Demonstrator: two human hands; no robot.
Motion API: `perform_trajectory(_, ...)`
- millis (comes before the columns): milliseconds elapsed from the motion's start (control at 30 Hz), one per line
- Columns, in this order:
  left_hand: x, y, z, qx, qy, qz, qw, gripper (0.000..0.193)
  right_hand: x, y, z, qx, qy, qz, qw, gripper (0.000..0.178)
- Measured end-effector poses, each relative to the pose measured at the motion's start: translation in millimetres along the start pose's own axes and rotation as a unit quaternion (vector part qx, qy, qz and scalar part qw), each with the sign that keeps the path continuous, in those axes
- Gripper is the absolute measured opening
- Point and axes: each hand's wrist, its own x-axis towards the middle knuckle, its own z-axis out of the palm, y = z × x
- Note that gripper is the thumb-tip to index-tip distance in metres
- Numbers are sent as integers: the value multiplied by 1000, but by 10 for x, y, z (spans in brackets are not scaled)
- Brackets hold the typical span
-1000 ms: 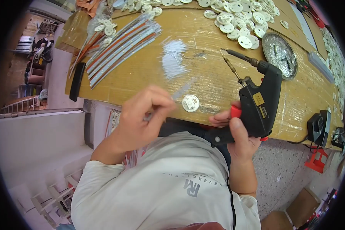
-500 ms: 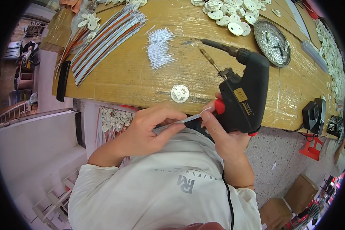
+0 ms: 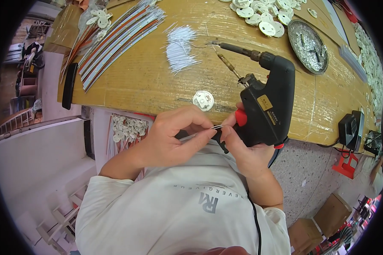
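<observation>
In the head view, the left hand (image 3: 181,137) closes in a pinch on thin white wires (image 3: 217,126) between both hands' fingertips; the right hand (image 3: 252,158), thumb near them, wraps a black soldering gun (image 3: 270,106); just beyond, a white disc (image 3: 203,100) lies on the glossy yellow-brown table (image 3: 134,85); farther off lie a white wire heap (image 3: 181,50) and, leftward, strips (image 3: 119,44); right of the right hand, speckled floor (image 3: 294,172) shows.

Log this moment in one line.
left hand: pinching pale strands | right hand: holding soldering gun | disc: on table, beyond hands | wires: piled beyond disc
</observation>
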Motion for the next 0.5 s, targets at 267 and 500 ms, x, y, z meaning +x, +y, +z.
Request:
perform_trajectory(267, 0, -21, -51, 108, 65, 107, 986, 15, -61, -51, -97, 46, 22, 32, 998, 52)
perform_trajectory(500, 128, -162, -60, 197, 121, 119, 966, 15, -241, -80, -631, -102, -28, -57, 993, 40)
